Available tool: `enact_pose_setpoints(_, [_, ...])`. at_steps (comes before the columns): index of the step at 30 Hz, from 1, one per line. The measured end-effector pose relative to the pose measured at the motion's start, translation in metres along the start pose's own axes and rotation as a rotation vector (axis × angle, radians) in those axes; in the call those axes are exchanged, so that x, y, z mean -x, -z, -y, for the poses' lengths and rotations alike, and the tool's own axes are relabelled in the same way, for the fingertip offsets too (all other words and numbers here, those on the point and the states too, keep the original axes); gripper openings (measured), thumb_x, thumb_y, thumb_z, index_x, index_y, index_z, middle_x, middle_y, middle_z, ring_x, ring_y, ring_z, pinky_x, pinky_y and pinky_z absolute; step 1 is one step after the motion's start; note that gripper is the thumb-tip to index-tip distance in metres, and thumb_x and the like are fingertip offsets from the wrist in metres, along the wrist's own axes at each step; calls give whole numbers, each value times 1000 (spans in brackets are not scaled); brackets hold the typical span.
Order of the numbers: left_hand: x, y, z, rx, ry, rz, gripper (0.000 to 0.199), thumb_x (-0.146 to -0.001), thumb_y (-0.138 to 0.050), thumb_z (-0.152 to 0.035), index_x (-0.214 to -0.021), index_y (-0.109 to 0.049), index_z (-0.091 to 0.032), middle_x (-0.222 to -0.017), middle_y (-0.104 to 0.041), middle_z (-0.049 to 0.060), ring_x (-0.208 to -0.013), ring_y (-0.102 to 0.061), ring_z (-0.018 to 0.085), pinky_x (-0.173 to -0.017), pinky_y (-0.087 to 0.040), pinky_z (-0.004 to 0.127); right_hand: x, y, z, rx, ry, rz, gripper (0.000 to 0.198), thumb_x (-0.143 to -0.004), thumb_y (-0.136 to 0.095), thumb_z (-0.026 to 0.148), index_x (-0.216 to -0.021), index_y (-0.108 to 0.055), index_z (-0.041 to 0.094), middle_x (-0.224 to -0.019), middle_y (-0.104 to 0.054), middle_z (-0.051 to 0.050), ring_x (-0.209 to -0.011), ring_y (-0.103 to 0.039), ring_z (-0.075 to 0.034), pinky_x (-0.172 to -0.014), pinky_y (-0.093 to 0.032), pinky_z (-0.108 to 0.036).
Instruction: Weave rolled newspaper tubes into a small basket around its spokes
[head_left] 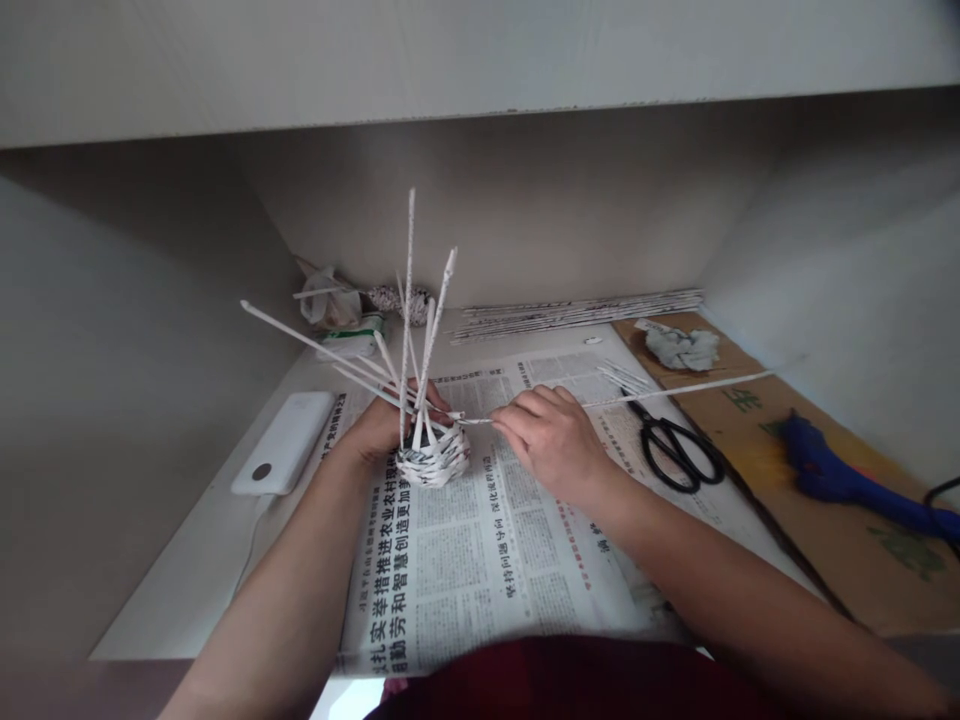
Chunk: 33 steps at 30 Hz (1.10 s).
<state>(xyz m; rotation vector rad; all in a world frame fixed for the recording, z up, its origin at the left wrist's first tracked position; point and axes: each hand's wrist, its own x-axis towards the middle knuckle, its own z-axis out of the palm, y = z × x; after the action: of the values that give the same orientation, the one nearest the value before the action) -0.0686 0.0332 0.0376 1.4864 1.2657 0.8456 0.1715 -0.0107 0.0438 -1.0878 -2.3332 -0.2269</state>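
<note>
Partly hidden left hand (379,425) grasping a small woven basket (433,465) among its upright stakes (410,300), right hand (551,440) pinching a long paper strand (682,388) beside the rim, basket sitting over newspaper (465,560) between the table's (165,600) side edges, black scissors (651,447) lying toward the right edge.

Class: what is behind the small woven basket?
Part of the left hand and newspaper show behind the woven basket; whatever it and its paper sticks cover cannot be seen.
</note>
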Motion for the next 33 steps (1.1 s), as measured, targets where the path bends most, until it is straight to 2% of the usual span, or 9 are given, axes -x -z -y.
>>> enact_pose_setpoints(9, [1,-5,-1,1,4,25,16,-59,-81,-24,-67,-70,-15,-63,-68,2,-61,-60,18,-56,-47,28,2,-5,-1,-56,-18,25,19,-95,-54,21,-88,-71,19,-80,-67,-6,-81,-56,-20,-76,-38,-34])
enact_pose_setpoints(12, [0,-4,1,-53,-46,41,17,-62,-80,-26,-68,-71,-13,-63,-68,1,-61,-60,18,-57,-47,28,3,-7,-1,-57,-30,41,18,-95,-52,22,-96,-70,19,-84,-68,-7,-84,-56,-21,-78,-38,-35])
enact_pose_setpoints(16, [-2,-5,4,-107,-137,73,17,-66,-79,-29,-74,-74,-15,-73,-71,2,-67,-63,19,-60,-50,28,3,-8,1,-83,-52,78,15,-94,-55,24,-101,-67,19,-92,-67,-7,-88,-56,-22,-80,-40,-36])
enact_pose_setpoints(25, [1,-16,2,-98,-157,129,14,-67,-79,-30,-72,-73,-18,-72,-72,4,-68,-66,19,-64,-53,29,2,-11,6,-146,-102,137,11,-91,-55,18,-90,-65,18,-90,-66,-6,-87,-54,-21,-80,-40,-35])
enact_pose_setpoints(33, [-1,-16,4,-188,-228,125,15,-68,-76,-30,-72,-72,-16,-71,-70,3,-67,-65,17,-62,-52,27,-2,-14,9,-50,-87,189,13,-86,-54,9,-81,-65,15,-84,-65,-8,-87,-52,-22,-79,-40,-36])
